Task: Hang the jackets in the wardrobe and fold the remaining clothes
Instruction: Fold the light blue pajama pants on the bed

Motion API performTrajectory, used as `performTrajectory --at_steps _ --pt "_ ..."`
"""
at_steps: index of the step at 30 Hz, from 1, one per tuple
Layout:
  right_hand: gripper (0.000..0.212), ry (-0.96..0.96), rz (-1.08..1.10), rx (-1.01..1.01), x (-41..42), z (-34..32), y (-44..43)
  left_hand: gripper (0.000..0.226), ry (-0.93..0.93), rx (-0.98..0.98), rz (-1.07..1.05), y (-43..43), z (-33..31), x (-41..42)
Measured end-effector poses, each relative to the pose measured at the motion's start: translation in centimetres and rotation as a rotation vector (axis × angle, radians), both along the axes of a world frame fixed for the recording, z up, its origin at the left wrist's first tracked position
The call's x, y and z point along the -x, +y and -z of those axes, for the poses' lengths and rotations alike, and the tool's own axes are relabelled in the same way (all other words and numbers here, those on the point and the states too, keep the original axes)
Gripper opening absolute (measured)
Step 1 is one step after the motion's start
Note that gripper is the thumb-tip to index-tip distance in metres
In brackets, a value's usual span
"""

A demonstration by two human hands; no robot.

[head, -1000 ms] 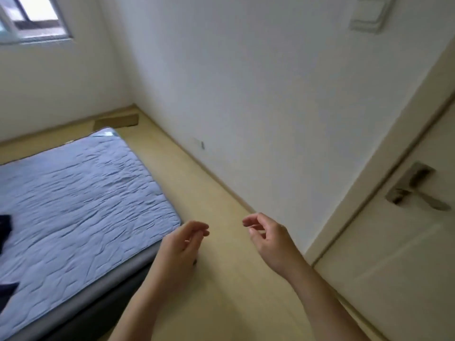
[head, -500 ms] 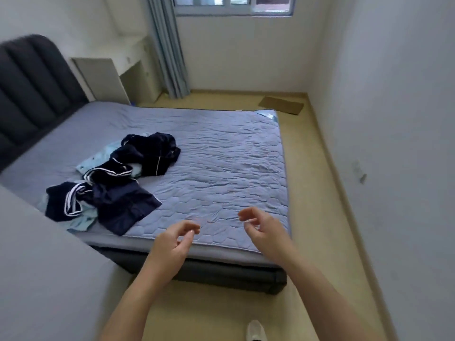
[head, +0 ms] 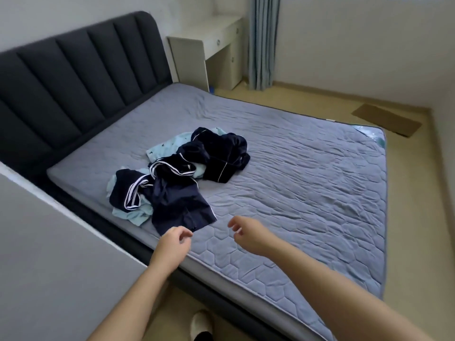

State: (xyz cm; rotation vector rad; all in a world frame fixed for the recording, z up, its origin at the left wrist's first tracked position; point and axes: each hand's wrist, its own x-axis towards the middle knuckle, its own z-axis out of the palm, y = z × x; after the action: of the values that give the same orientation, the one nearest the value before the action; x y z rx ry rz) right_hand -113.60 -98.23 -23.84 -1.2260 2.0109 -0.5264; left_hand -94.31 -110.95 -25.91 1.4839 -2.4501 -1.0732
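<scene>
A loose pile of clothes (head: 182, 173) is seen on the bed (head: 307, 180), lying on the half of the mattress nearer the headboard (head: 73, 77) and towards the bed's near edge. The pile is made up of dark navy garments (head: 177, 200), some edged with white stripes or thin white piping, tangled over light blue garments (head: 162, 148) that show at the headboard side and at the near side of the heap. Nothing in it is folded. One navy piece is spread flatter than the others, and its hem reaches almost to the bed's near edge.

The left hand (head: 173, 244) is held over that near edge, just at the corner of the flat navy piece; its fingers are loosely curled and nothing is gripped. Whether the fingertips touch the cloth cannot be told. The right hand (head: 248, 233) is held beside it, above the bare grey quilted cover (head: 320, 217), fingers likewise loosely curled and nothing held.

Beyond the head end of the bed a white bench (head: 221, 28) with drawers is set against the wall, with a grey-blue curtain (head: 262, 43) hanging just past it. A flat piece of cardboard (head: 386, 120) lies on the floor (head: 307, 94) at the bed's far side. On the floor at the bed's near side a white shoe (head: 200, 323) is seen between the forearms, and a pale panel (head: 49, 254) hides the bed's near corner at the head end.
</scene>
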Motion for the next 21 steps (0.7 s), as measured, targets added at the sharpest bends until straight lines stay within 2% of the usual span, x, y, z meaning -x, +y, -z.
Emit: performTrajectory --at_steps 2,7,12,18,20,21 --pt "0.039 0.034 -0.007 -0.078 2.1 3.3 -4.4 0.015 -0.142 -0.041 -0.010 -6.2 3.5 1.7" --pt "0.051 0.049 0.081 -0.211 5.5 13.9 -15.6 0.038 -0.401 -0.074 -0.118 -21.3 12.9 5.2" --pt "0.061 0.035 0.027 -0.282 4.9 25.5 -26.2 0.060 -0.446 -0.004 -0.340 -35.0 21.7 5.9" --pt "0.074 -0.010 -0.039 -0.199 2.0 34.3 -38.4 0.090 -0.386 0.158 -0.556 -47.1 29.6 3.4" --pt "0.075 -0.037 -0.045 -0.180 1.5 35.8 -41.0 0.084 -0.469 0.216 -0.586 -49.7 31.0 2.7" --pt "0.076 -0.054 -0.050 -0.177 1.4 36.4 -41.9 0.069 -0.512 0.240 -0.574 -50.8 31.6 2.7"
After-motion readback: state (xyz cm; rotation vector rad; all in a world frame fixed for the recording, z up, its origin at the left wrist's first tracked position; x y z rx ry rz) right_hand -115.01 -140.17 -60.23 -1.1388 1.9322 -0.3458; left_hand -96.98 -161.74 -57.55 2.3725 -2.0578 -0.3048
